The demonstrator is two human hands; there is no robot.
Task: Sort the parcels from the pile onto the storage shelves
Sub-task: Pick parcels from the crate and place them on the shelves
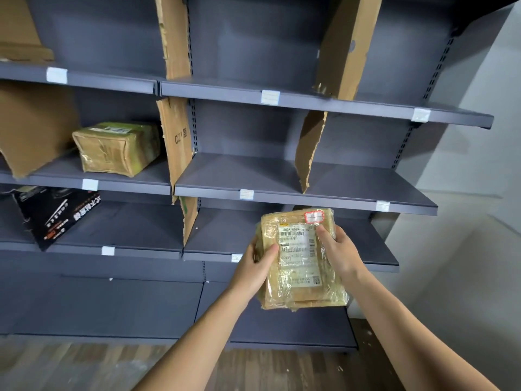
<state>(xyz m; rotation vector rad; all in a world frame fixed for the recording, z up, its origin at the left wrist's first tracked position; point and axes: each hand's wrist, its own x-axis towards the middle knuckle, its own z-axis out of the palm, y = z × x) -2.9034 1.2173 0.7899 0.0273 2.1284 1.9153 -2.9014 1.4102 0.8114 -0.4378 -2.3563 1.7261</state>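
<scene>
Hands are closed on a flat parcel [298, 263]. Its left edge is gripped by the left hand [258, 263] and its right edge by the right hand [338, 249]. One digit of each hand is laid on the front face, and the remaining fingers are hidden behind the package. The parcel, brown and wrapped in clear film, is held in the air at the lower centre-right of the frame, in front of the grey storage shelves [310, 200]. A white shipping label is seen on its face, though the print is too blurred to be read. A red-bordered sticker [314, 216] is fixed near its top right corner.

The shelf bays are separated by torn cardboard dividers [176, 145] stood upright. A second taped parcel [118, 148] is set on the middle shelf at centre left. Below it, a black box [56, 215] is leaned at a tilt and partly cut off by the left edge. Small white tags [246, 194] are clipped to the shelf fronts. Wooden flooring [84, 365] is visible along the bottom.
</scene>
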